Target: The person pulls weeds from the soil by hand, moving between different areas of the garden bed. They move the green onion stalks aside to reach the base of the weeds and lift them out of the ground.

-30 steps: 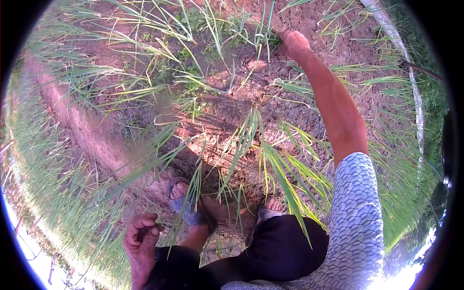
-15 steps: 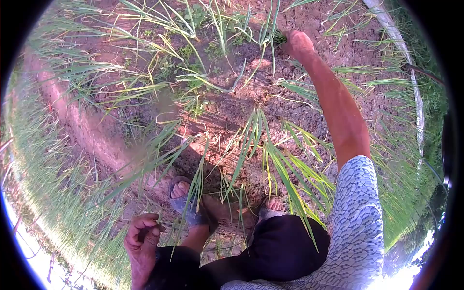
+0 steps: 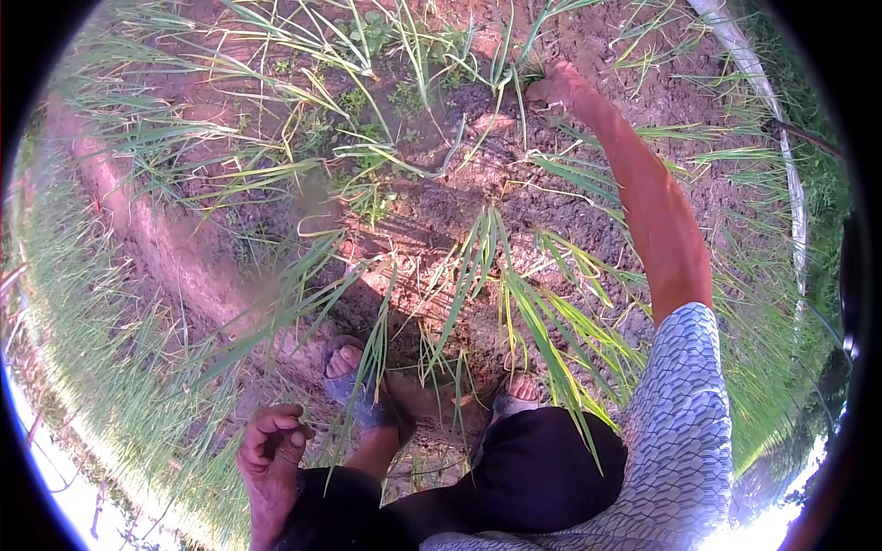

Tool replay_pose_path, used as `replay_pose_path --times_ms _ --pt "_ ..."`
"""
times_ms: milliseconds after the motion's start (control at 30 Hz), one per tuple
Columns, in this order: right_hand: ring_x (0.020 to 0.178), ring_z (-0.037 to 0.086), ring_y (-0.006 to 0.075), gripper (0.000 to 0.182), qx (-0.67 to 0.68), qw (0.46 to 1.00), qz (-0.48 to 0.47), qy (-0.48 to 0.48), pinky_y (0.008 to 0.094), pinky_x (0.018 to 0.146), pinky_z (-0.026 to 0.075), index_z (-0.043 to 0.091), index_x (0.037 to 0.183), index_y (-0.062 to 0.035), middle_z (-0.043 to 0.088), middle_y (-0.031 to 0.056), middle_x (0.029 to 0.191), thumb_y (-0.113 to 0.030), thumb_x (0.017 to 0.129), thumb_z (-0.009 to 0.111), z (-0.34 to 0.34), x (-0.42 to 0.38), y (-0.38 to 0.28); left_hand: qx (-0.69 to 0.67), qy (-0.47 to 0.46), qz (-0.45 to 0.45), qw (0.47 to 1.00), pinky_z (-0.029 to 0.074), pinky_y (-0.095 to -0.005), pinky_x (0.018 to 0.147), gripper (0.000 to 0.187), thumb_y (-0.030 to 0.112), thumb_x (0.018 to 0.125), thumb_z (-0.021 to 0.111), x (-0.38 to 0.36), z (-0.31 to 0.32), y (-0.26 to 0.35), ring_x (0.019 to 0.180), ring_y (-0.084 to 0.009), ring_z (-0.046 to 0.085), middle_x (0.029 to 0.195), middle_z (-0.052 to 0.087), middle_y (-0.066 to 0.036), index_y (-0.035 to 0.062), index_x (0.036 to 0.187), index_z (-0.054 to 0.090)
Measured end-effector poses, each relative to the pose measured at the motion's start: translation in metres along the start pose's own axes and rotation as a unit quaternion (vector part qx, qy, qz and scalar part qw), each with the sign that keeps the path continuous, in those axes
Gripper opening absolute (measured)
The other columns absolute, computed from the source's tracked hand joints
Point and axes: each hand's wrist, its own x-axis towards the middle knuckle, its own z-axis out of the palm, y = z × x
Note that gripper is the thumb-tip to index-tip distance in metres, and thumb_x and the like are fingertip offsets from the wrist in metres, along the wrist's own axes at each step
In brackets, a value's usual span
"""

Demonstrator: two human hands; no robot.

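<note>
My right hand [image 3: 557,87] reaches far forward to the soil at the upper right, its fingers bent around or beside small green leaves [image 3: 530,69]; the fingertips are too small to make out. Just left of it rise long thin leaves of an onion-like plant [image 3: 501,73]. My left hand [image 3: 274,450] rests near my knee at the lower left, palm up, with curled fingers and thumb close together; nothing plain shows in it.
Tufts of long-leaved plants [image 3: 496,243] stand in front of my sandalled feet [image 3: 354,381]. Low weeds [image 3: 367,32] grow at the top. A pale strip [image 3: 763,87] curves along the right side. Dense grass-like leaves [image 3: 83,340] cover the left.
My right hand has shifted slightly down and its fingers have turned beside the small leaves. The forearm has moved a little to the right. My left hand looks the same.
</note>
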Motion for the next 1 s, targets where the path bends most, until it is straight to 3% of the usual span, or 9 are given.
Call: replay_pose_path --times_ms 67,200,233,333,467,633,767,867,1000 --pt "0.088 0.068 0.0243 0.042 -0.035 0.998 -0.02 -0.052 0.0382 0.081 0.054 0.068 0.112 -0.0171 0.071 0.0118 0.091 -0.038 0.076 0.068 0.007 0.014 0.002 0.004 -0.004 0.003 1.0 0.052 -0.0278 0.078 0.018 -0.006 0.088 0.063 0.0 0.003 0.003 0.085 -0.015 0.063 0.111 0.06 -0.012 0.002 0.103 0.059" --pt "0.096 0.066 0.0329 0.046 -0.193 0.973 -0.066 0.107 0.0384 0.086 0.052 0.064 0.115 -0.01 0.068 0.0194 0.104 -0.033 0.076 0.06 0.031 0.069 0.033 0.0 -0.003 0.005 1.0 0.052 -0.0276 0.078 0.018 -0.006 0.088 0.063 -0.001 0.003 0.002 0.085 -0.015 0.063 0.111 0.06 -0.012 0.0019 0.103 0.059" --pt "0.101 0.065 0.0329 0.051 -0.063 0.994 -0.029 0.081 0.039 0.089 0.051 0.059 0.122 -0.0094 0.066 0.0225 0.107 -0.034 0.077 0.057 0.022 0.053 0.023 0.0 0.002 0.003 1.0 0.052 -0.0276 0.078 0.018 -0.006 0.088 0.063 -0.002 0.001 -0.002 0.085 -0.015 0.063 0.111 0.06 -0.012 0.002 0.103 0.059" --pt "0.102 0.065 0.0329 0.056 -0.013 0.995 -0.015 0.101 0.0395 0.089 0.051 0.056 0.125 -0.0072 0.066 0.0232 0.108 -0.034 0.077 0.057 0.028 0.059 0.025 0.001 0.009 0.001 1.0 0.052 -0.0276 0.078 0.017 -0.006 0.088 0.063 -0.002 0.001 -0.003 0.085 -0.015 0.063 0.111 0.061 -0.012 0.002 0.103 0.059" --pt "0.102 0.064 0.0351 0.05 -0.157 0.977 -0.057 0.133 0.0424 0.088 0.051 0.057 0.122 -0.0048 0.066 0.0238 0.106 -0.03 0.08 0.063 0.028 0.043 0.012 0.004 0.006 0.002 1.0 0.052 -0.0275 0.078 0.016 -0.005 0.088 0.064 -0.001 0.003 0.003 0.085 -0.0147 0.063 0.11 0.061 -0.011 0.0021 0.102 0.06" --pt "0.081 0.07 0.0311 0.033 -0.231 0.946 -0.151 0.173 0.0415 0.071 0.057 0.061 0.121 -0.0217 0.07 0.0169 0.091 -0.016 0.089 0.061 0.035 0.025 0.001 0.015 0.009 -0.005 1.0 0.052 -0.0274 0.077 0.016 -0.004 0.088 0.064 -0.001 0.001 0.001 0.084 -0.0147 0.063 0.11 0.061 -0.011 0.0022 0.101 0.06" --pt "0.083 0.07 0.0303 0.03 -0.232 0.952 -0.117 0.159 0.0414 0.075 0.057 0.064 0.118 -0.0209 0.07 0.0169 0.092 -0.014 0.09 0.059 0.037 0.022 -0.013 0.006 0.01 -0.002 1.0 0.053 -0.0277 0.077 0.016 -0.005 0.088 0.064 -0.001 -0.001 -0.001 0.084 -0.015 0.064 0.11 0.061 -0.012 0.0021 0.101 0.06" --pt "0.087 0.069 0.0311 0.029 -0.174 0.971 -0.045 0.159 0.0415 0.078 0.055 0.064 0.118 -0.0188 0.07 0.0175 0.092 -0.019 0.089 0.059 0.038 0.019 -0.019 0.01 0.01 -0.007 1.0 0.053 -0.0279 0.077 0.017 -0.006 0.088 0.063 -0.002 -0.002 0.0 0.085 -0.0152 0.064 0.111 0.061 -0.012 0.0019 0.102 0.06" --pt "0.088 0.068 0.0326 0.036 -0.097 0.974 -0.087 0.186 0.0414 0.08 0.054 0.063 0.118 -0.016 0.07 0.0169 0.091 -0.035 0.087 0.062 0.032 0.031 -0.002 -0.002 0.013 -0.014 1.0 0.053 -0.0283 0.078 0.017 -0.006 0.088 0.063 -0.003 -0.002 -0.002 0.085 -0.0153 0.064 0.111 0.06 -0.012 0.0016 0.103 0.06"
